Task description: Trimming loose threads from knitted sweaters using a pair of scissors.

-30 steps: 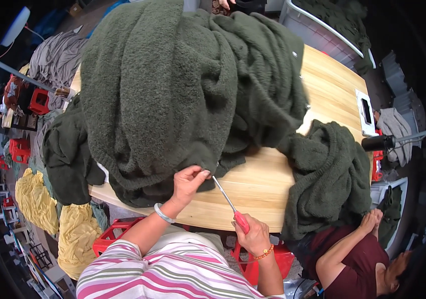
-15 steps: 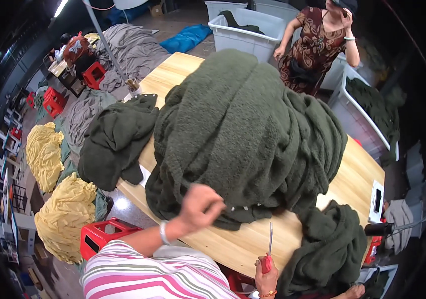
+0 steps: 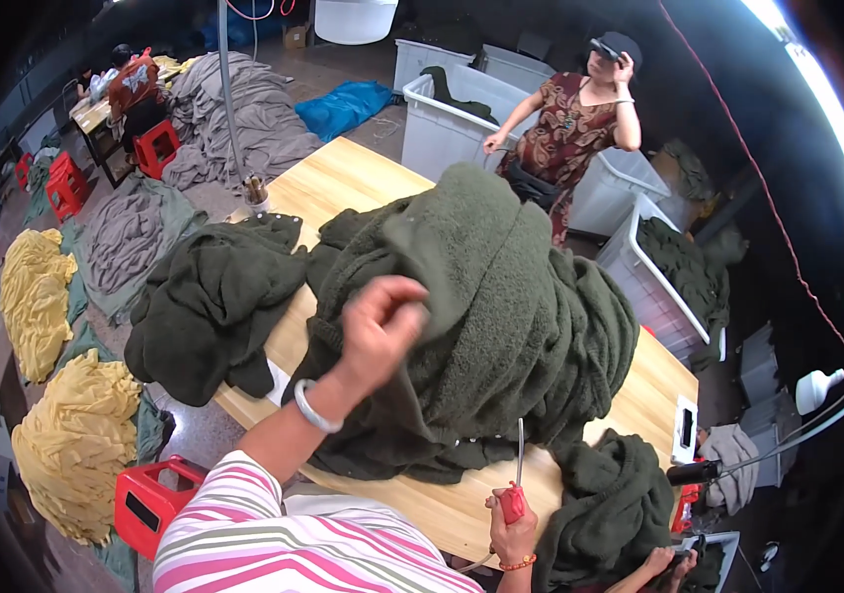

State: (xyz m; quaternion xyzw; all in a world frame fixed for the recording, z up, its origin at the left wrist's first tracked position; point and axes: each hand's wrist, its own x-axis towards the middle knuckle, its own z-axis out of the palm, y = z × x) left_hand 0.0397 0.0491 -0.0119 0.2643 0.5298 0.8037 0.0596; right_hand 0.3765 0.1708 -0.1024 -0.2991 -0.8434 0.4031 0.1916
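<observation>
A big heap of dark green fleece fabric [image 3: 501,326] lies on a pale wooden table [image 3: 343,178]. My left hand [image 3: 382,331] is raised over the heap and pinches a fold of the green fabric. My right hand [image 3: 513,529] rests at the table's near edge, gripping a red-handled tool [image 3: 517,474] whose thin metal shaft points up toward the fabric. A silver bangle sits on my left wrist.
A smaller green pile [image 3: 210,296] lies at the table's left, another [image 3: 610,504] hangs at the near right. A person [image 3: 570,128] stands beyond the table by white bins [image 3: 442,128]. Yellow fabric heaps [image 3: 66,435] and red stools [image 3: 145,499] cover the floor at left.
My left hand has risen from the heap's near edge, lifting a fold of green fabric. My head has turned, so the table appears rotated. The right hand keeps the tool.
</observation>
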